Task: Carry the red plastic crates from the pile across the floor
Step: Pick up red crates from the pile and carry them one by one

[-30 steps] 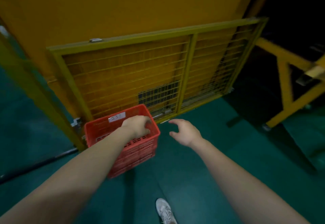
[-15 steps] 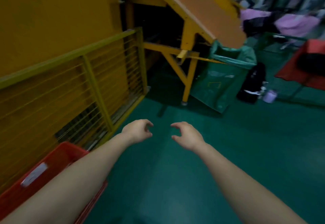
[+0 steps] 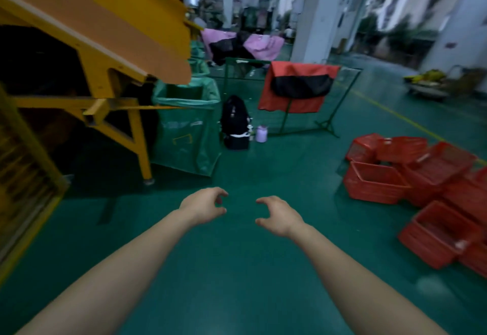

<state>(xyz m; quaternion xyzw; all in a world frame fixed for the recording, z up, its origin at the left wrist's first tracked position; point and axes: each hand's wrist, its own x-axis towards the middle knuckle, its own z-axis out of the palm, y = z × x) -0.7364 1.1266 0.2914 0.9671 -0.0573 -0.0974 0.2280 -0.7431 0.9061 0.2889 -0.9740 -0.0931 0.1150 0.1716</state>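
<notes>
View swung right, single crate gone; red crate pile [image 3: 411, 184] now at 3 o'clock. Empty, loosely curled: left hand [image 3: 201, 207], right hand [image 3: 279, 216], above green floor [image 3: 237, 276].

Yellow chute frame [image 3: 105, 53], green bag [image 3: 188, 126] beneath it, black backpack [image 3: 235, 122], lilac bottle [image 3: 261, 133] beside it.

Perforated red plastic crates [image 3: 374, 183] on a glossy green floor [image 3: 237, 282].

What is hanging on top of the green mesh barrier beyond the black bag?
Over the top rail of the green mesh barrier drapes a red fabric sheet, with a black cloth lying across it. The rail and the mesh beneath the fabric are covered.
</notes>
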